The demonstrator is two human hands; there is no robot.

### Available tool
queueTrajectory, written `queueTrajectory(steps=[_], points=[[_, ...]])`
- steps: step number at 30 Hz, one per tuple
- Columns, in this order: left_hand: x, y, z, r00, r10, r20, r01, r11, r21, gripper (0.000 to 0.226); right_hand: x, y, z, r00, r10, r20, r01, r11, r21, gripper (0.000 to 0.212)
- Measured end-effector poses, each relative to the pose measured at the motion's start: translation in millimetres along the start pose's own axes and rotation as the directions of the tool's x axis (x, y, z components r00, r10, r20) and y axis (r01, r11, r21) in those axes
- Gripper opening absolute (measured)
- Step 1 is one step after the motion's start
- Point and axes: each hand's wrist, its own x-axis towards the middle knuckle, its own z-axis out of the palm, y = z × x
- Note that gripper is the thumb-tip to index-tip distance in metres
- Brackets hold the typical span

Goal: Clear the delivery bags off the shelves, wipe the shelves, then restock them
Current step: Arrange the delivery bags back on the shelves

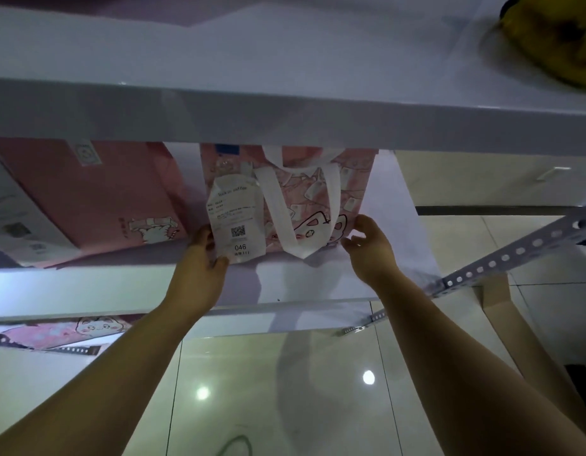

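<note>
Grips a pink delivery bag [321, 195] at both lower corners, near the front right corner of the middle shelf [304, 284]. Curls the left hand [201, 258] round the bag's near-left corner, thumb over the edge of a receipt [234, 218]; pinches the near-right corner with the right hand [367, 248]. Hard to tell whether being set in or drawn out.

Could snag either way: little room under the upper shelf [285, 116], with the bag's top hidden behind that shelf's front edge. Could catch the loose white handles [285, 209], hanging down the bag's front, on the shelf lip. Could tear or peel the receipt if dragged by the thumb. Could tip any drinks inside if tilted; contents not visible. Could nudge the second pink bag [97, 199], close on the left.

Reads "luckin coffee" across the receipt's top, a QR code lower down, then "046" in large digits; smaller lines too blurred to read. Shows a cartoon cat on both pink bags, plus small characters on the left one, illegible.
</note>
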Motion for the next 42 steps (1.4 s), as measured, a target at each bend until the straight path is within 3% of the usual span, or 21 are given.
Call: queueTrajectory(steps=[6,11,16,21,30,35,42], points=[[-51,5,-3,0.999,-0.023,-0.033,0.023,1.0,0.002,0.03,-56,10,-23,0.998,-0.004,-0.068,-0.001,0.997,-0.078,0.012],[-105,4,-14,0.995,-0.069,-0.074,0.078,0.988,0.135,0.011,-116,18,-46,0.996,0.017,-0.086,-0.033,0.982,-0.185,0.007],[-181,7,-26,0.985,-0.133,-0.108,0.132,0.991,-0.016,0.021,-181,18,-67,0.997,0.016,-0.071,-0.029,0.984,-0.175,0.013],[-256,22,-43,0.978,-0.134,-0.16,0.13,0.991,-0.037,0.019,-243,7,-90,0.999,0.004,-0.044,-0.008,0.996,-0.093,0.015],[-332,91,-93,0.95,0.045,-0.308,-0.05,0.999,-0.009,0.011,-318,-57,-138,0.978,-0.195,-0.071,0.195,0.981,-0.009,0.014],[-348,142,-117,0.903,0.158,-0.399,-0.193,0.98,-0.049,0.016,-340,-103,-165,0.925,-0.338,-0.174,0.351,0.935,0.046,0.022],[-332,204,-149,0.869,0.316,-0.38,-0.398,0.904,-0.158,0.022,-350,-166,-201,0.827,-0.471,-0.307,0.511,0.857,0.062,0.028]])
